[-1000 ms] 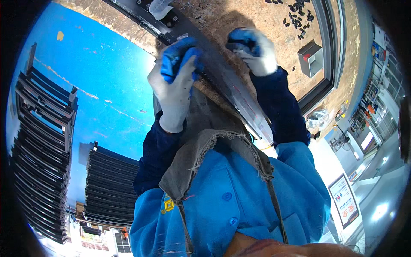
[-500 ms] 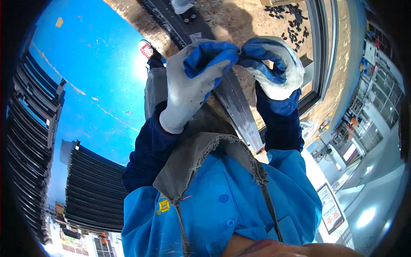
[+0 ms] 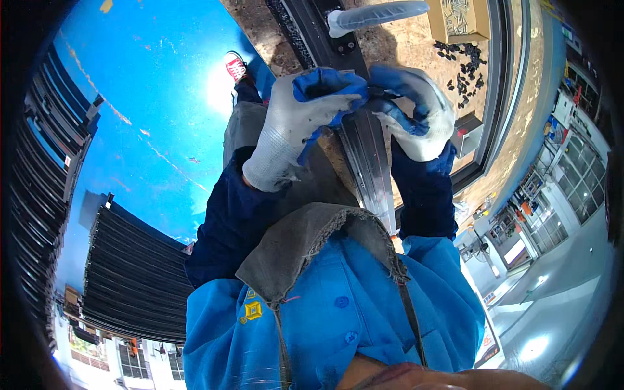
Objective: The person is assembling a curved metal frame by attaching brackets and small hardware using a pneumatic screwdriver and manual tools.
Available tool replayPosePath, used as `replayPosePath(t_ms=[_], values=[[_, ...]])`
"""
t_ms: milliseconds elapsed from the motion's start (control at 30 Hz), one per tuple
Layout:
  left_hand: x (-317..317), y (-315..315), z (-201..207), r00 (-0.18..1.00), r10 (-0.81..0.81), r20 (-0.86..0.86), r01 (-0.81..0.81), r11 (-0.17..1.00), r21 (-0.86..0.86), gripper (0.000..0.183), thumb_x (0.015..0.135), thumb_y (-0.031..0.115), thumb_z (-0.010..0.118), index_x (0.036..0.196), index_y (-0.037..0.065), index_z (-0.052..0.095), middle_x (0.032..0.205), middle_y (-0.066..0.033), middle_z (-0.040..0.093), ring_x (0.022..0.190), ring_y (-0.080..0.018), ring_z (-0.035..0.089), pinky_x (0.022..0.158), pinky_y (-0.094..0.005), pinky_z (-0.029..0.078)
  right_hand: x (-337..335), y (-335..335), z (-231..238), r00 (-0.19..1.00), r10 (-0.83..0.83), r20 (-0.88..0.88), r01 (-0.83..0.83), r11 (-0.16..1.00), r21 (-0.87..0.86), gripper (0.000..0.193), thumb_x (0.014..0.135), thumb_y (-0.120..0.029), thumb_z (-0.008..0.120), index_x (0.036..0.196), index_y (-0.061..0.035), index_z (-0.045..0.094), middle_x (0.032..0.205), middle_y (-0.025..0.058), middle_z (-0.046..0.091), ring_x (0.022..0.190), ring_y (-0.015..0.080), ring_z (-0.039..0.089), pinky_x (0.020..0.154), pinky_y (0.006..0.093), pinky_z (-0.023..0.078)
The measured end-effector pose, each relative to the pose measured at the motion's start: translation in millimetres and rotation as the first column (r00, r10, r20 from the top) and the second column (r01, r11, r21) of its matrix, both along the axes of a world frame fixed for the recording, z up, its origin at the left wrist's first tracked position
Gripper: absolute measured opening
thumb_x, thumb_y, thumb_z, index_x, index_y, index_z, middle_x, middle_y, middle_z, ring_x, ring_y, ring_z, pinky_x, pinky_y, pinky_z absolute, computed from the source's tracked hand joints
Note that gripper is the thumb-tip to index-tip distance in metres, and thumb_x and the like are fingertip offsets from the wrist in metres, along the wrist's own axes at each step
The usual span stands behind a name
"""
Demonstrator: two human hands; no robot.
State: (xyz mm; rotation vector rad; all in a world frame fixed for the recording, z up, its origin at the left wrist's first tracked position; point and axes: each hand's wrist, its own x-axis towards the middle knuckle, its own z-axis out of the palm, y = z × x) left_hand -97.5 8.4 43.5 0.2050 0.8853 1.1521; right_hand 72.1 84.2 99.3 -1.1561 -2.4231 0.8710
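Observation:
My left hand (image 3: 302,123), in a white glove with blue coating, is closed with its fingertips pressed together. My right hand (image 3: 422,117), gloved alike, pinches in toward it. Between the two sets of fingertips a small black part (image 3: 378,93) shows, mostly hidden by the gloves. Beneath my hands runs a long dark metal profile (image 3: 365,153) on a worn brown bench. Near its far end stands a handle (image 3: 380,17) sleeved in clear plastic, apart from both hands.
An open cardboard box (image 3: 483,27) of small metal pieces sits at the far right, by scattered small black parts (image 3: 465,75). A black frame (image 3: 504,97) and a small grey channel piece (image 3: 469,135) lie to the right. Dark profiles (image 3: 133,273) are stacked left, beside the blue floor (image 3: 156,97).
My view has shifted, so more of the handle and the box shows. Both hands stay close together, and the small black part between their fingertips is more visible.

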Motion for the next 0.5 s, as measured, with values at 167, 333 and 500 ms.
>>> replayPosePath(t_ms=[167, 333, 500], values=[[9.1, 6.8, -7.5, 0.962, 0.250, -0.109, -0.246, 0.968, 0.045, 0.022, 0.081, 0.000, 0.064, 0.102, -0.004, 0.063, 0.087, -0.0069, 0.067, 0.077, -0.0084, 0.063, 0.067, -0.0201, 0.051, -1.7, -1.6, -39.0, 0.647, -0.560, -0.518, 0.156, 0.761, -0.629, 0.050, 0.076, -0.003, 0.069, 0.119, 0.0084, 0.047, 0.104, 0.0169, 0.060, 0.087, 0.0196, 0.062, 0.075, 0.0319, 0.052], [24.8, 19.9, -9.8, 0.873, 0.347, -0.342, -0.341, 0.937, 0.078, 0.019, 0.075, -0.004, 0.067, 0.094, -0.005, 0.065, 0.085, -0.0073, 0.067, 0.076, -0.0127, 0.063, 0.066, -0.0236, 0.051, -11.6, 11.2, -73.6, 0.518, -0.747, -0.417, 0.137, 0.553, -0.822, 0.047, 0.074, 0.002, 0.067, 0.117, 0.0082, 0.049, 0.102, 0.0164, 0.061, 0.082, 0.0195, 0.063, 0.073, 0.0285, 0.053], [28.3, 15.7, -17.2, 0.612, 0.272, -0.742, -0.243, 0.958, 0.151, 0.019, 0.073, -0.001, 0.070, 0.091, -0.004, 0.064, 0.082, -0.0059, 0.066, 0.070, -0.0108, 0.061, 0.061, -0.0234, 0.049, -17.7, 11.1, -71.8, 0.633, -0.612, -0.474, 0.163, 0.705, -0.691, 0.042, 0.074, 0.011, 0.062, 0.115, 0.0039, 0.053, 0.097, 0.0123, 0.064, 0.078, 0.0165, 0.064, 0.066, 0.0244, 0.052]])
